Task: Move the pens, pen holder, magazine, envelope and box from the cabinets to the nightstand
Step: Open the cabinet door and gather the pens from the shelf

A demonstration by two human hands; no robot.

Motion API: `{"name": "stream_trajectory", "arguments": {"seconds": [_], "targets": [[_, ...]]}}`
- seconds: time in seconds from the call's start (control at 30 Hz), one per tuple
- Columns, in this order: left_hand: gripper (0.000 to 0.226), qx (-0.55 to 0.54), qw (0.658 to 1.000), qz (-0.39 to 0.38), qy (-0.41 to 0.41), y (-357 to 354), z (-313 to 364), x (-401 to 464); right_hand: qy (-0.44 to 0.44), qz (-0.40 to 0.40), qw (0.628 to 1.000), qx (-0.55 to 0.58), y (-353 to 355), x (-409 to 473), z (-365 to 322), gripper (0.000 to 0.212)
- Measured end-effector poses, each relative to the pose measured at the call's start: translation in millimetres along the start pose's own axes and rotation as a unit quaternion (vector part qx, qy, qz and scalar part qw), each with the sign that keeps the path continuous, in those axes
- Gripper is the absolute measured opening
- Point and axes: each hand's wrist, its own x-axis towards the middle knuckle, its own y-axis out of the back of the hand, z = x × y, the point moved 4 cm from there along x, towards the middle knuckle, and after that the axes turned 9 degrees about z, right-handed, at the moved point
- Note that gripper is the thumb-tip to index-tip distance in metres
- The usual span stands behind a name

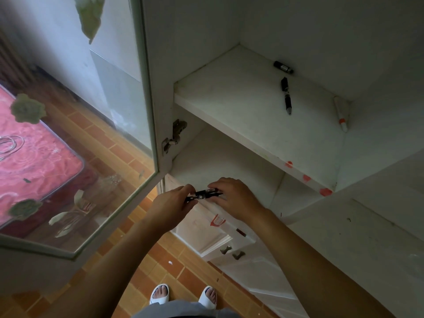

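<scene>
Both hands meet in front of the lower cabinet shelf. My left hand (173,201) and my right hand (234,198) each pinch an end of a small bundle of black pens (204,194) held between them. On the upper shelf (229,106) lie a black pen (286,95), a short black cap-like piece (283,67) behind it, and a white pen with an orange band (341,114) against the right wall. No pen holder, magazine, envelope or box is in view.
The cabinet's glass door (80,134) stands open on my left, with its hinge (174,136) at the frame. Lower white doors with knobs (231,251) sit below. A bed with a red cover (34,161) shows through the glass, above a brick-patterned floor.
</scene>
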Motion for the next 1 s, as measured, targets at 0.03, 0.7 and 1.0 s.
{"name": "stream_trajectory", "arguments": {"seconds": [0.03, 0.7, 1.0], "targets": [[0.023, 0.002, 1.000, 0.001, -0.002, 4.7, 1.7, 1.1, -0.005, -0.003, 1.000, 0.006, 3.1, 1.6, -3.9, 0.036], [0.032, 0.006, 0.989, 0.107, -0.099, 161.5, 41.1, 1.2, 0.042, 0.024, 0.999, 0.017, 129.1, -8.2, -98.4, 0.066], [0.041, -0.021, 0.973, 0.190, -0.131, 223.2, 69.5, 22.8, 0.054, 0.101, 0.991, 0.065, 200.8, -13.4, -122.4, 0.052]]}}
